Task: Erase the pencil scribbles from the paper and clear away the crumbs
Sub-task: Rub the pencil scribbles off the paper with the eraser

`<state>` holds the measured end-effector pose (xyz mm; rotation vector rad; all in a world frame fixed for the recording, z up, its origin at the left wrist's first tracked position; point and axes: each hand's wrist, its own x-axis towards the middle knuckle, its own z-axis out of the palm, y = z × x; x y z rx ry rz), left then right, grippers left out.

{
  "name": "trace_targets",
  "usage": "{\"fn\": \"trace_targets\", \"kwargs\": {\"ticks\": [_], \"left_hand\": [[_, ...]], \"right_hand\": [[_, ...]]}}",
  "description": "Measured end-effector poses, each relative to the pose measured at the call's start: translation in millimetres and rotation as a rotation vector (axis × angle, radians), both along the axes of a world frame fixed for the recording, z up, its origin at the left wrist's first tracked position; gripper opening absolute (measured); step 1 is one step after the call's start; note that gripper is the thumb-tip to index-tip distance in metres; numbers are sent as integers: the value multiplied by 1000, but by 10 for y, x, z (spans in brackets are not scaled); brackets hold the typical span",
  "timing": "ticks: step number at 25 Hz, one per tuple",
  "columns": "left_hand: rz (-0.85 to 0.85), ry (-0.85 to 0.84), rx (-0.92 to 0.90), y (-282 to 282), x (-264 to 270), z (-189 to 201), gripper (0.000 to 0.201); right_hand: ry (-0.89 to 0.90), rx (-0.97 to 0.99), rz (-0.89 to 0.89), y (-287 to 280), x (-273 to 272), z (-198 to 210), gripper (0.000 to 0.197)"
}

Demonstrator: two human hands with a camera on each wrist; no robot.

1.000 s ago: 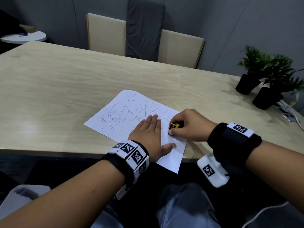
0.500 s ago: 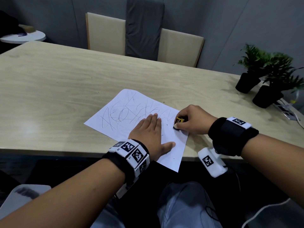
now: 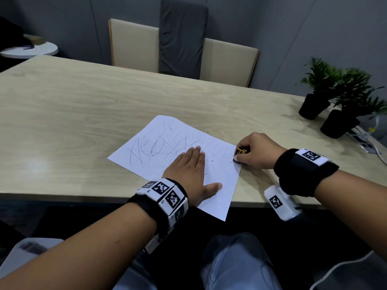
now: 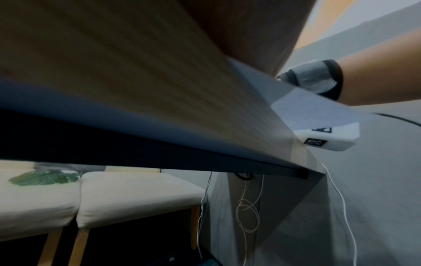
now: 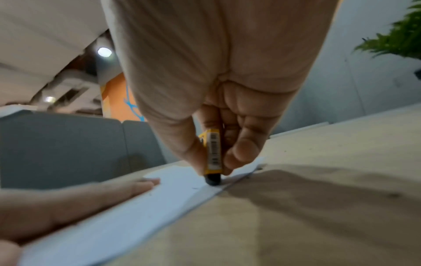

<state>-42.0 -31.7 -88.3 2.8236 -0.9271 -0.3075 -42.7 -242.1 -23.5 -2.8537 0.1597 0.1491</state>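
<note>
A white sheet of paper (image 3: 159, 141) with pencil scribbles lies on the wooden table (image 3: 62, 114), one corner hanging over the near edge. My left hand (image 3: 191, 164) lies flat on the paper (image 5: 114, 216) with straight fingers, pressing it down. My right hand (image 3: 247, 151) pinches a black eraser in a yellow sleeve (image 3: 239, 152) at the sheet's right edge. In the right wrist view the eraser (image 5: 213, 158) stands upright between thumb and fingers, its dark tip on the paper. A few small dark crumbs (image 3: 212, 161) lie on the paper near my hands.
Two potted plants (image 3: 326, 95) stand at the table's far right, with a power strip (image 3: 364, 141) and cables beside them. Beige and grey chairs (image 3: 182, 51) stand behind the table. A small round white table (image 3: 29, 51) is at the far left.
My right hand has slid with the eraser to the right and away from me, from beside my left fingers to the sheet's right edge. My left hand has stayed flat on the paper.
</note>
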Motion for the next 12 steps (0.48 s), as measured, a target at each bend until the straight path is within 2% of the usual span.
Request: {"fn": "trace_targets", "kwargs": {"ticks": [5, 12], "left_hand": [[-20, 13, -36, 6, 44, 51, 89], [-58, 30, 75, -145, -128, 200, 79]], "right_hand": [[-7, 46, -39, 105, -69, -37, 12], [-36, 87, -158, 284, -171, -97, 23]]}}
